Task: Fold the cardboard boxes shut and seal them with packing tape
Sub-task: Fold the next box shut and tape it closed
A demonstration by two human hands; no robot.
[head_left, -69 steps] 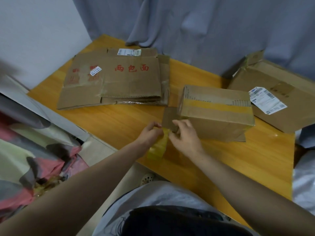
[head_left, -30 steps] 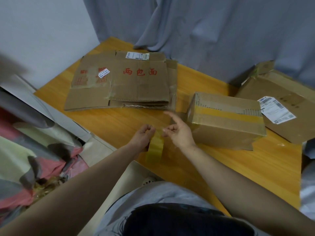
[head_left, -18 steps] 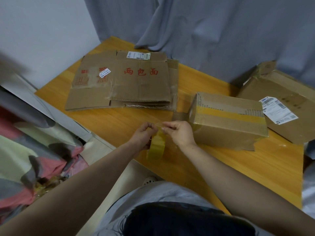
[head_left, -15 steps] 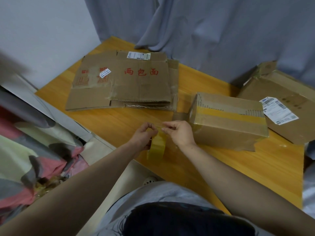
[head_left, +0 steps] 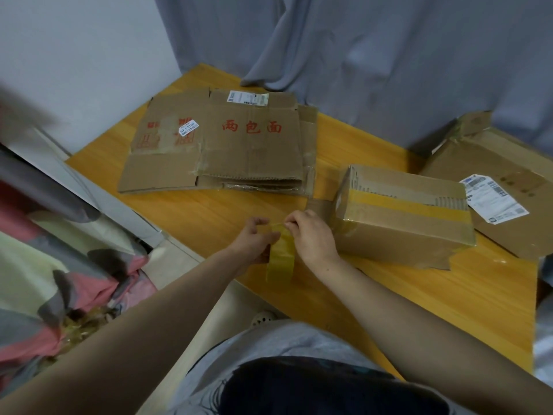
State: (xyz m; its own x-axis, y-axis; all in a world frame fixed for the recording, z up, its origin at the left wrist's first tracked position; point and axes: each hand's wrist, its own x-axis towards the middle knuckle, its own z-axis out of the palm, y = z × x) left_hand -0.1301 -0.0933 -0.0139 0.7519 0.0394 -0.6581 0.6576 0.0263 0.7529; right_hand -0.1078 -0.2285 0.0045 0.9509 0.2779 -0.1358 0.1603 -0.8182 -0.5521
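Grey curtain (head_left: 389,70) hangs behind the taped box (head_left: 401,232), which sits closed on the orange wooden desk (head_left: 209,217) with a yellow strip along its top. Left of that box and farther back lies a stack of flattened cardboard (head_left: 233,151) with red print. Just right of the taped box rests a bigger box (head_left: 523,235) bearing a white label (head_left: 493,199), one flap raised at its back corner. Just left of the taped box, near its front corner, both hands meet above the desk. The left hand (head_left: 254,241) curls round a yellowish tape roll (head_left: 281,260) held on edge, and the right hand (head_left: 311,235) pinches the loose tape end at the roll's top.
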